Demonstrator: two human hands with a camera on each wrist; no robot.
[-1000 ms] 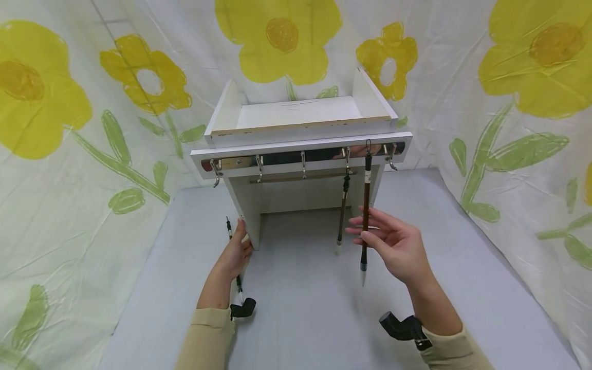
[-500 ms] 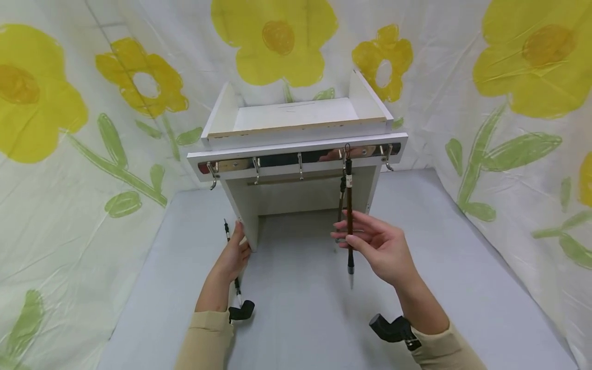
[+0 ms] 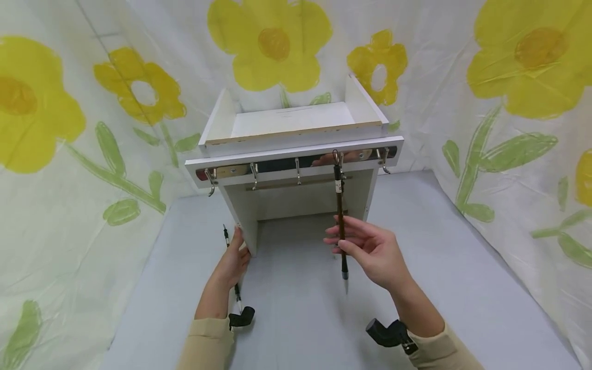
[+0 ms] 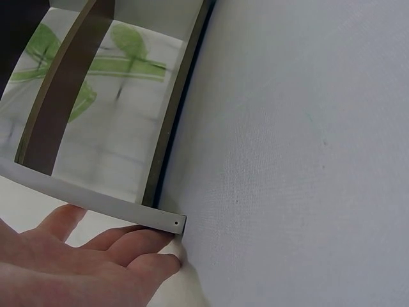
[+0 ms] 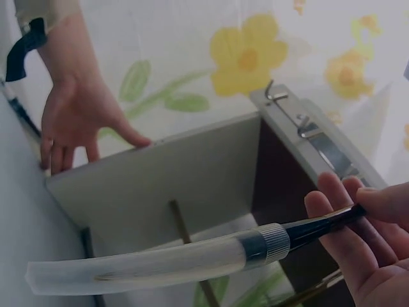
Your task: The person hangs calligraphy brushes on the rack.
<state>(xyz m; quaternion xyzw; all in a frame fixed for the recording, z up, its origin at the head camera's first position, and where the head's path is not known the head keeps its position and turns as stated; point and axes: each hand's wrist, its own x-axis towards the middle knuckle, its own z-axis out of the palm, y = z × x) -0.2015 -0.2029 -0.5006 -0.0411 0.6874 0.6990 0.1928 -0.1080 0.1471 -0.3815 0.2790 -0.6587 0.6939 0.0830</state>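
Note:
My right hand [image 3: 370,252] pinches a brown-handled calligraphy brush [image 3: 341,210] between thumb and fingers. It is upright, its clear-capped tip [image 5: 166,261] down and its cord loop [image 3: 336,156] level with the second hook [image 3: 341,160] from the right. Whether the loop touches that hook, I cannot tell. Another brush, hung there, is mostly hidden behind the held one. My left hand [image 3: 231,264] touches the left side panel [image 5: 185,173] of a white shelf unit [image 3: 296,121], thumb and fingers against its outer side and edge, as the left wrist view also shows.
A metal strip with several hooks [image 3: 298,169] runs across the unit's front. A third brush [image 3: 226,236] lies on the grey-covered table [image 3: 287,318], partly behind my left hand. A thin rod [image 3: 296,183] crosses below the hooks. Flower-printed cloth [image 3: 435,61] surrounds the table.
My right hand has carried the brush leftward, from right of the second hook from the right to in front of it. My left hand has stayed at the panel.

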